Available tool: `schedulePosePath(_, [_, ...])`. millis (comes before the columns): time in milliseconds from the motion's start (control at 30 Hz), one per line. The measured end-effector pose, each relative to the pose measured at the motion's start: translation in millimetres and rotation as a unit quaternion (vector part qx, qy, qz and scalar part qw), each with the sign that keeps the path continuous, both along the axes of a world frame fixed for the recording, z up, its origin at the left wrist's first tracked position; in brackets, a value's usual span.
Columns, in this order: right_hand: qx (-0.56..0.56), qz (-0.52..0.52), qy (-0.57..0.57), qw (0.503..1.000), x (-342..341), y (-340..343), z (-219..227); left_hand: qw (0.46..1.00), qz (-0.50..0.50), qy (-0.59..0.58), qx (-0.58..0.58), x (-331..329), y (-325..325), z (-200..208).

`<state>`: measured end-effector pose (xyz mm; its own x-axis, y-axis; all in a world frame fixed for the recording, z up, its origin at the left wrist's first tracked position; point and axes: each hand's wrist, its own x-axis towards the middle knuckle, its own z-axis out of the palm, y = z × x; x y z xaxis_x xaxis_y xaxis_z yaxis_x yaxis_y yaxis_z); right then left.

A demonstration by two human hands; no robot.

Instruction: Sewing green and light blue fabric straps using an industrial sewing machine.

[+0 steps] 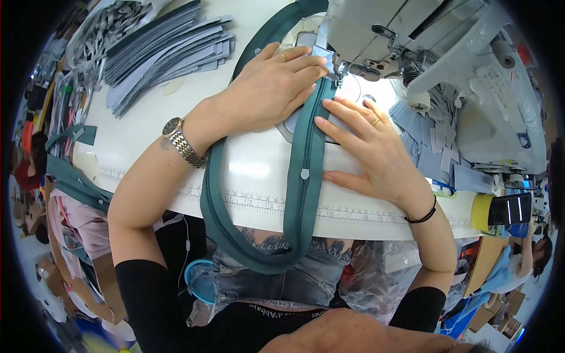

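A long green zipper (305, 156) runs under the sewing machine (376, 41), loops over the table's near edge and curves back behind my left wrist. A small round white piece (305, 174) sits on its teeth. My left hand (273, 82) lies palm down, fingers stretched toward the presser foot (338, 79), fingertips on a pale grey-blue strip (321, 57) at the zipper. Flat on the other side, my right hand (368, 138) has its fingers spread, tips touching or right beside the zipper's right edge. What lies beneath the left palm is hidden.
Stacked grey strips (170, 56) lie at the far left; loose grey pieces (429, 132) are right of the machine. A ruler tape (250, 202) follows the table's near edge. A yellow tape roll (481, 212) and dark phone (510, 209) sit at right. A blue basket (200, 281) stands below.
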<state>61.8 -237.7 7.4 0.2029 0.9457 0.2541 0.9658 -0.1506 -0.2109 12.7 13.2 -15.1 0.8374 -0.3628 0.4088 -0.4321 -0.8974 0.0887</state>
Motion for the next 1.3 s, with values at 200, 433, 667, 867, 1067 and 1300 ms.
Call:
schedulePosePath(200, [0.029,0.009,-0.041,0.999,-2,3,-3,0.990,0.071,0.115,0.052,-28,-7,28])
schedulePosePath(433, [0.066,-0.067,0.029,0.995,-9,11,1,0.993,-0.112,0.040,-0.007,-129,-27,21])
schedulePosePath(667, [0.115,0.166,0.604,0.771,-61,107,47,0.988,-0.143,0.053,-0.025,-137,-43,2])
schedulePosePath(867, [0.097,0.158,0.186,0.965,-86,67,47,0.958,-0.146,0.241,-0.060,-126,-18,27])
schedulePosePath(1067, [0.121,0.200,0.109,0.966,-120,58,34,0.882,-0.205,0.297,-0.304,-125,-18,-6])
schedulePosePath(1300, [0.069,0.245,-0.280,0.926,-122,37,4,0.963,-0.230,0.133,-0.035,-101,-29,-3])
